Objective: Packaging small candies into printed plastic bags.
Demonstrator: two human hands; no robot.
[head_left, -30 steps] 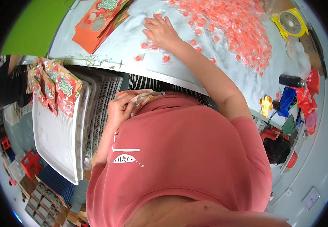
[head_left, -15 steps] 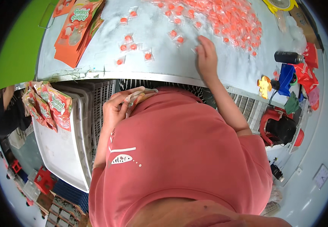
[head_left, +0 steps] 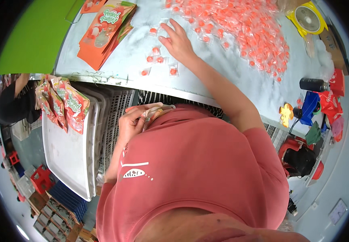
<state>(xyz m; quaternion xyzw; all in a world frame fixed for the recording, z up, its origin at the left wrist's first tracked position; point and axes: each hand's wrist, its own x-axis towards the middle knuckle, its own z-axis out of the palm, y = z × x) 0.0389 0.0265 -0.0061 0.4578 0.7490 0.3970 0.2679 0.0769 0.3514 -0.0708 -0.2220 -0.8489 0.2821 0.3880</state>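
My right hand point(head_left: 178, 43) reaches over the table with its fingers spread, palm down. A small clear-wrapped orange-red candy point(head_left: 153, 31) lies just left of its fingertips. Nearer me are several more loose wrapped candies point(head_left: 159, 59); a large heap of the same candies point(head_left: 239, 30) spreads to the right of the hand. Against my body, below the table edge, my left hand point(head_left: 132, 123) is closed on a whitish pouch point(head_left: 155, 113) with an orange edge. It is seen nearly edge-on, so its contents are hidden.
Flat orange printed pouches point(head_left: 106, 32) lie at the table's far left. Filled pouches point(head_left: 73, 107) rest on stacked white trays point(head_left: 65, 161) at my left. On the right are a yellow fan point(head_left: 308, 19), a black bottle point(head_left: 314, 84) and a blue tape dispenser point(head_left: 310, 107).
My right hand has moved left across the table, from beside the heap to the loose candies. Two candies beside its earlier place no longer show. The whole view has shifted slightly.
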